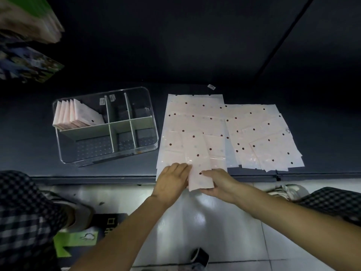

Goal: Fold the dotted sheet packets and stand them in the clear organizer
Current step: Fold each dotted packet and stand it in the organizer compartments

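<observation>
Both hands meet on a narrow folded pink dotted packet (198, 163): left hand (172, 180) presses its left edge, right hand (218, 184) grips the lower right. Flat dotted sheets (254, 133) spread beyond; folded packets (76, 115) stand in the clear plastic organizer (105, 126).

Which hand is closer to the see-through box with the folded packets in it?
Left. The left hand sits just right of and below the clear organizer, pressing a folded packet. The right hand holds that packet's far side, farther away.
</observation>
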Demonstrator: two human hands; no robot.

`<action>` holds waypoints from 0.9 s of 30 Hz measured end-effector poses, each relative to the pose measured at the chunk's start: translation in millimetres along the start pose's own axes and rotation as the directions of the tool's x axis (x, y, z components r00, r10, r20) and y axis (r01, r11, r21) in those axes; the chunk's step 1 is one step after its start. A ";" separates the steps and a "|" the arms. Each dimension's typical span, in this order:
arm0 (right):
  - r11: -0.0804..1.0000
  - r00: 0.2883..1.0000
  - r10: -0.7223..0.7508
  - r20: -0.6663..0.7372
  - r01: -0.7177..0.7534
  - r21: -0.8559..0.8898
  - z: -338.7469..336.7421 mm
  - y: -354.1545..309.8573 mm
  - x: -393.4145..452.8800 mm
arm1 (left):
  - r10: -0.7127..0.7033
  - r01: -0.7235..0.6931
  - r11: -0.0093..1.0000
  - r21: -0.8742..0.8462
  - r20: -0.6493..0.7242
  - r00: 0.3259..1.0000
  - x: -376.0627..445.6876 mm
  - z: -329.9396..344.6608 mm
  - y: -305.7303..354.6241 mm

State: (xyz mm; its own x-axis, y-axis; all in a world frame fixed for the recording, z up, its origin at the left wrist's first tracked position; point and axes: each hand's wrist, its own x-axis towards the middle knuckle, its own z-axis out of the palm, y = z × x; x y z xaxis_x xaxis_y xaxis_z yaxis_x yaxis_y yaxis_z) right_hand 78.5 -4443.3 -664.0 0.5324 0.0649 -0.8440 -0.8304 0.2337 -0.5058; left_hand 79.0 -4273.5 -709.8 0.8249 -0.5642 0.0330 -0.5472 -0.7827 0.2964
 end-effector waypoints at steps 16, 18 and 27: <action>0.347 0.830 -0.497 0.253 0.457 -0.819 -42.2 -25.0 36.2 | -0.409 0.423 0.813 -0.399 0.124 0.904 36.0 7.6 -6.8; 0.436 0.816 -0.567 0.115 0.415 -0.798 -33.3 -26.4 46.9 | -0.444 0.471 0.788 -0.397 0.163 0.881 41.7 4.5 -6.7; 0.493 0.825 -0.553 -0.114 0.213 -0.844 -15.3 -36.3 64.0 | -0.497 0.430 0.814 -0.389 -0.084 0.864 44.2 -4.1 3.6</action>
State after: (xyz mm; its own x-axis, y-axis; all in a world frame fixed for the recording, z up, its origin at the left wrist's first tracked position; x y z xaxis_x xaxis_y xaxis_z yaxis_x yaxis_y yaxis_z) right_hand 140.2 -4462.5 -702.4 0.8800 -0.1868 -0.4367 -0.4341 -0.6895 -0.5798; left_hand 114.1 -4300.2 -703.3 0.9963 -0.0769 -0.0388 -0.0357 -0.7782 0.6270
